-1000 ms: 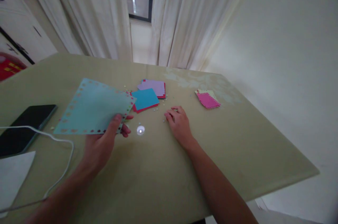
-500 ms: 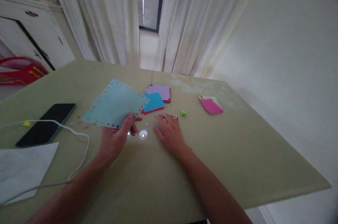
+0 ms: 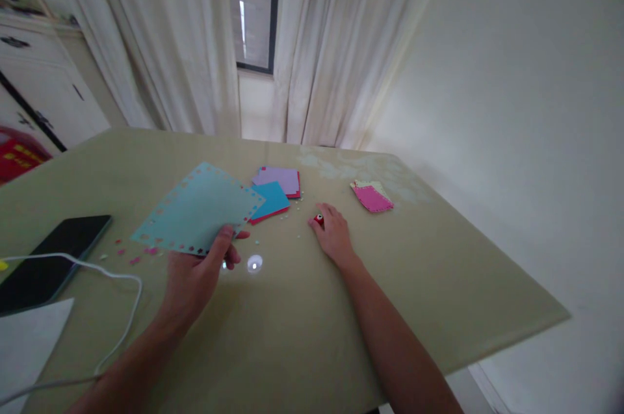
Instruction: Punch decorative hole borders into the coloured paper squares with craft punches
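Note:
My left hand (image 3: 197, 284) grips a light blue square of paper (image 3: 202, 209) by its near right corner, thumb on top. Small punched holes run along the paper's edges. My right hand (image 3: 337, 236) rests on the table, its thumb and fingers closed around a small red craft punch (image 3: 318, 219) with a white and black spot on top. Most of that punch is hidden by the fingers. Just beyond the held sheet lies a blue paper square (image 3: 270, 198) over a red one, and behind these a stack topped with lilac paper (image 3: 280, 177).
Pink and pale green punched papers (image 3: 373, 198) lie at the right on the table (image 3: 292, 336). Tiny paper bits (image 3: 135, 260) are scattered at the left. A dark phone (image 3: 58, 258), a white cable (image 3: 131, 279) and a white sheet (image 3: 34, 336) are near the left edge.
My right hand moved left over the table, then back right, and now holds the red punch. A green punch seen beside it is out of sight. My left hand keeps the blue paper.

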`<state>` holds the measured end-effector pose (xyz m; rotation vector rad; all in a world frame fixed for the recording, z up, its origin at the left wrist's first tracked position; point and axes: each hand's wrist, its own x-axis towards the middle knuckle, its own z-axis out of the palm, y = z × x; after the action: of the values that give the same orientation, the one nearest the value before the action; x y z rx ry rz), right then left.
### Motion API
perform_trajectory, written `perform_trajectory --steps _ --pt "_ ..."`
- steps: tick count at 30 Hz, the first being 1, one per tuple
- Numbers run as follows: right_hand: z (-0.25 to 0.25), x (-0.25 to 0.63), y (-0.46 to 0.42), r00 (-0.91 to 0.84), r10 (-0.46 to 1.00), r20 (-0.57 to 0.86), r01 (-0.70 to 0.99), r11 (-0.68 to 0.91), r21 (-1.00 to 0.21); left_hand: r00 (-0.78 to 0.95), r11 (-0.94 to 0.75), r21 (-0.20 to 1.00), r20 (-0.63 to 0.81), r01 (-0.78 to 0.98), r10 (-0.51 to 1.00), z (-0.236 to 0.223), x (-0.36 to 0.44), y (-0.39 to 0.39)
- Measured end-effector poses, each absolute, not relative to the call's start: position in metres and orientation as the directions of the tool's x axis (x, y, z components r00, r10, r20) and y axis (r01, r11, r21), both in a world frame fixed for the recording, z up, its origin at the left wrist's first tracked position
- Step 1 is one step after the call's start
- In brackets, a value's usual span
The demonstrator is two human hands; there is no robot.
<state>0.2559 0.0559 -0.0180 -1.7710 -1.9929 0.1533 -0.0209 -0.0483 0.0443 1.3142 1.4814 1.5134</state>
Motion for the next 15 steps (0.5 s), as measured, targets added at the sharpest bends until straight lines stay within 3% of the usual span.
perform_trajectory --steps 3,6,8,10,12,13,15 --pt "-0.015 0.255 0.057 -0.074 0.961 0.268 0.894 0.183 -0.408 -0.23 -0.148 0.971 0.19 0.19 0.954 0.045 -0.02 -0.048" --pt "-0.003 0.25 0.049 -0.004 0.922 0.388 0.83 0.22 -0.513 -0.114 -0.113 0.979 0.134 0.17 0.984 0.043 -0.014 -0.049" --pt "0.007 0.24 0.037 0.008 0.886 0.464 0.659 0.344 -0.669 -0.042 -0.089 0.983 0.097 0.163 0.994 0.039 -0.01 -0.05" --pt "0.015 0.224 0.024 -0.071 0.893 0.444 0.342 0.439 -0.831 0.021 -0.063 0.984 0.06 0.169 0.998 0.034 -0.005 -0.05" --pt "0.019 0.21 0.015 -0.189 0.908 0.373 0.084 0.394 -0.915 0.069 -0.043 0.983 0.032 0.178 0.997 0.028 -0.003 -0.05" --pt "0.021 0.206 0.014 -0.218 0.912 0.347 0.039 0.363 -0.931 0.09 -0.036 0.984 0.02 0.176 0.996 0.026 -0.002 -0.05" --pt "0.027 0.213 0.021 -0.101 0.935 0.341 0.05 0.347 -0.936 0.114 -0.028 0.989 0.012 0.144 0.993 0.023 -0.003 -0.048"
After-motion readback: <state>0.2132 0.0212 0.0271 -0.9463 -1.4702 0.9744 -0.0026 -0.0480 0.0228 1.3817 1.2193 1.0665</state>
